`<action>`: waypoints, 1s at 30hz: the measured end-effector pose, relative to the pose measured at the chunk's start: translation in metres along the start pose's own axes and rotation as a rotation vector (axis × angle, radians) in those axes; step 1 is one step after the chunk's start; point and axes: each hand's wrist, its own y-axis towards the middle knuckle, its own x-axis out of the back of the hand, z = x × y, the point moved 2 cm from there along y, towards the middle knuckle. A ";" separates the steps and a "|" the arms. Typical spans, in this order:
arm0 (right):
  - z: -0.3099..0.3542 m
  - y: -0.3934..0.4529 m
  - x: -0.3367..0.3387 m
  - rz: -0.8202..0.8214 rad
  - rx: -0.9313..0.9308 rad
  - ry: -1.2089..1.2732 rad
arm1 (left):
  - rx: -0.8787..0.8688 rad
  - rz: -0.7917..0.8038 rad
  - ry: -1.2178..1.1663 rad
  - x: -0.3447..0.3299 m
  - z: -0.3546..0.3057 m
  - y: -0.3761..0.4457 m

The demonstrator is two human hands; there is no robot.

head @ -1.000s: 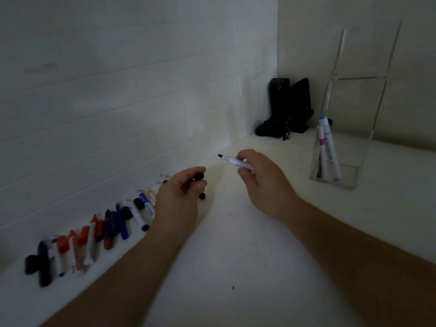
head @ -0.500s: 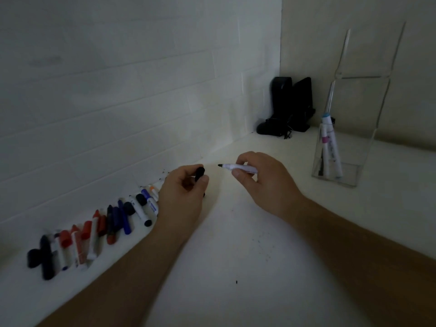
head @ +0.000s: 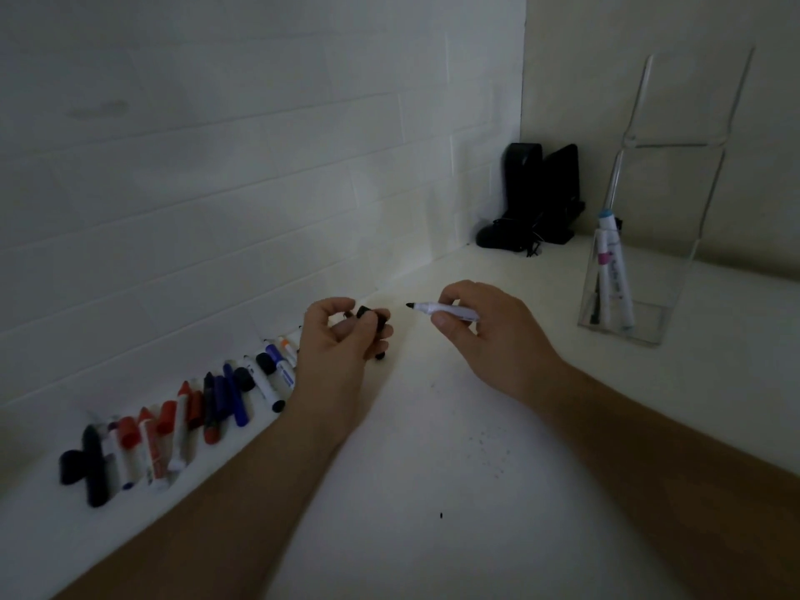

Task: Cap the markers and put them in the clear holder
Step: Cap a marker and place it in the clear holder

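Note:
My right hand [head: 489,335] grips an uncapped white marker [head: 446,312] with its black tip pointing left. A short gap away, my left hand [head: 342,344] pinches a black cap [head: 373,319] between thumb and fingers, level with the tip. The clear holder [head: 649,313] stands at the right on the white counter, with a few capped markers [head: 614,275] upright inside it. A row of loose markers and caps [head: 190,417], red, blue, black and white, lies along the wall at the left.
A tiled wall runs along the left and meets a plain wall in the far corner. A black device [head: 537,201] with a cable sits in that corner. The white counter [head: 433,491] stretches toward me between my forearms.
Both hands have risen a little and moved closer together. The marker has tilted level, its tip now pointing at the cap in my left hand.

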 end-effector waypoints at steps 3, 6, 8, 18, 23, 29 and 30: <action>0.000 0.001 0.001 0.007 0.015 -0.008 | -0.023 -0.004 0.046 0.001 -0.002 -0.001; 0.000 0.001 0.001 0.002 0.037 -0.012 | -0.141 -0.028 0.299 -0.001 -0.006 -0.003; -0.003 0.001 -0.001 0.001 0.047 -0.031 | -0.193 -0.010 0.386 -0.001 -0.005 -0.003; -0.001 0.002 -0.004 0.064 0.075 -0.184 | -0.263 0.079 0.516 0.001 -0.001 0.000; 0.014 -0.004 0.001 0.063 0.145 -0.223 | -0.458 0.162 0.843 -0.003 0.004 -0.001; 0.023 -0.003 0.006 0.105 0.188 -0.198 | -0.377 0.243 0.669 -0.006 0.004 -0.007; 0.026 -0.004 0.006 0.102 0.198 -0.218 | -0.327 0.219 0.559 -0.006 0.005 -0.006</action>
